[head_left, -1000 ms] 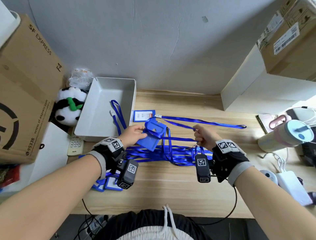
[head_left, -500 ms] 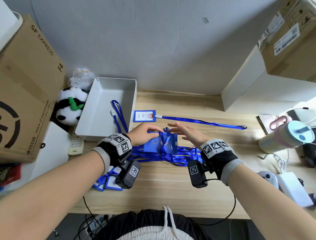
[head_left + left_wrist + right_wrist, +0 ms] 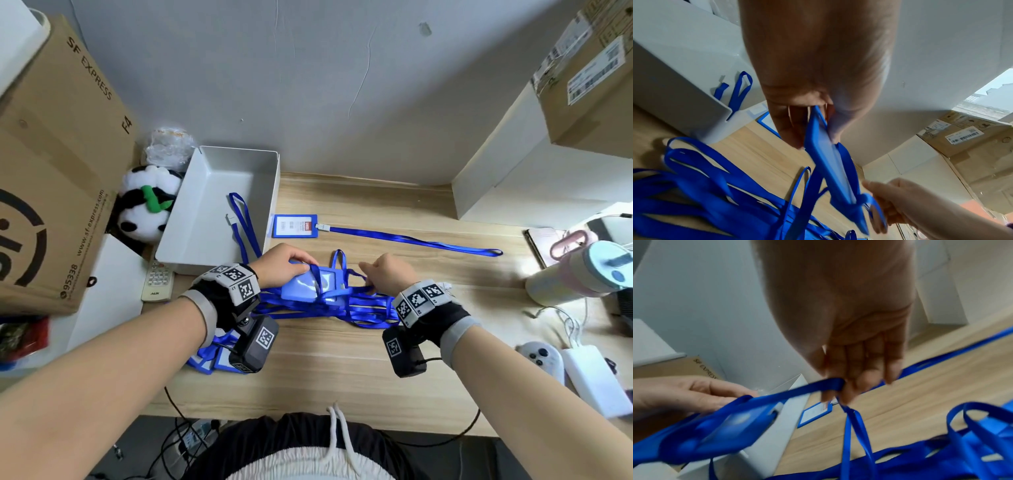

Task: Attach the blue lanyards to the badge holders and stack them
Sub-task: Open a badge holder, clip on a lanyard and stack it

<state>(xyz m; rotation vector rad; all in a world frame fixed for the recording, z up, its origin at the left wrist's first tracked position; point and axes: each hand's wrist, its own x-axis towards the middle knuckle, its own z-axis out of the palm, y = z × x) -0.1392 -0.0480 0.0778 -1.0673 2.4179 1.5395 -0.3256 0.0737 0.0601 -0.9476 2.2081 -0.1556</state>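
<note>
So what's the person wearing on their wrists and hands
Both forearms are bare. The left hand and right hand are gloveless. Each wrist has a black wrap with a grey cuff, a band of black-and-white square markers, and a small black camera; a thin black cable trails from each.

Counter: light wood-grain surface, matt. Badge holder: blue plastic frame with a glossy clear window. Lanyards: blue woven cloth ribbon, slight sheen. Tray: smooth grey plastic, matt. Cardboard box: brown, printed.

Black wrist straps with grey cuffs, square-code marker blocks, black cameras; dark top, white drawstring.
</note>
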